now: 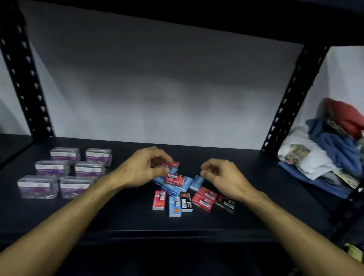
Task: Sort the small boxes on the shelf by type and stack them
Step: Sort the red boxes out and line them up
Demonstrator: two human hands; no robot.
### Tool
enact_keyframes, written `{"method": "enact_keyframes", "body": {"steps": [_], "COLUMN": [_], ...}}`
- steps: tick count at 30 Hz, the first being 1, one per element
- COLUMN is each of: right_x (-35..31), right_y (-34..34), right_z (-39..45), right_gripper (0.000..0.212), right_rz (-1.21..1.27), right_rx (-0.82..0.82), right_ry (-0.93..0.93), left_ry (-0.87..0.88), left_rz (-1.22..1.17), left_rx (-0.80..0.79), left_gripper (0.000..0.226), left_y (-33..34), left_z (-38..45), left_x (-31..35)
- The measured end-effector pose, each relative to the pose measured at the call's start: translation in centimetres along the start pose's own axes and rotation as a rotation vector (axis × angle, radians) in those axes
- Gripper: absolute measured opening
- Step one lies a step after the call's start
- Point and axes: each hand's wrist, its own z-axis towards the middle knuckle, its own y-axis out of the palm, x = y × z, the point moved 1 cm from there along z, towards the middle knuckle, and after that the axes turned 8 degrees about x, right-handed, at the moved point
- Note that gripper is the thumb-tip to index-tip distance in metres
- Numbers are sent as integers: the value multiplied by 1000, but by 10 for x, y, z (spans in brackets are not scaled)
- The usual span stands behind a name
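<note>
A jumble of small red, blue and black boxes [175,180] lies mid-shelf on the black shelf board [130,217]. Along its front stand a red box [159,200], a blue box [174,206] and a black box [186,201]. My left hand [143,167] hovers over the pile's back left, its curled fingers pinching a red box [171,164]. My right hand [221,176] is at the pile's right, fingers curled, fingertips touching the top of a blue box [197,182]. To the left, several clear boxes with purple labels [65,169] stand in two rows.
Black perforated shelf uprights stand at the back left [22,74] and back right [290,97]. A heap of folded clothes [332,150] fills the shelf's right end. The upper shelf hangs low overhead, and a white wall closes the back.
</note>
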Motion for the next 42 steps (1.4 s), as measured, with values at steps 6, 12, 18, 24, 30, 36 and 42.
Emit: {"method": "enact_keyframes", "body": {"steps": [6,12,18,24,30,36,42], "right_x": [41,50,49,54,54,54,52], "right_y": [-21,-7,8,6,4,7,3], "right_z": [-23,-26,-23,-20,-19,-20,-17], "right_gripper": [16,23,19,35,31,26,33], "right_rz": [-28,-48,-116,-158,-151,-175,-234], "right_rx": [-16,-71,-121,-164,-122,-152,-167], "right_ry": [70,30,-59,-45,-91,-190,-219], "left_ry": [81,189,230,293,388,358,306], "left_rz": [67,204,311,408,482,427,382], "left_rx": [-191,-297,-335,-332,-274,-294,-383], "left_gripper": [25,31,34,37,34,29,25], "left_y": [59,86,87,92,95,92,86], "left_z": [14,12,11,13,11,11,14], "left_x": [31,46,47,52,55,53,49]}}
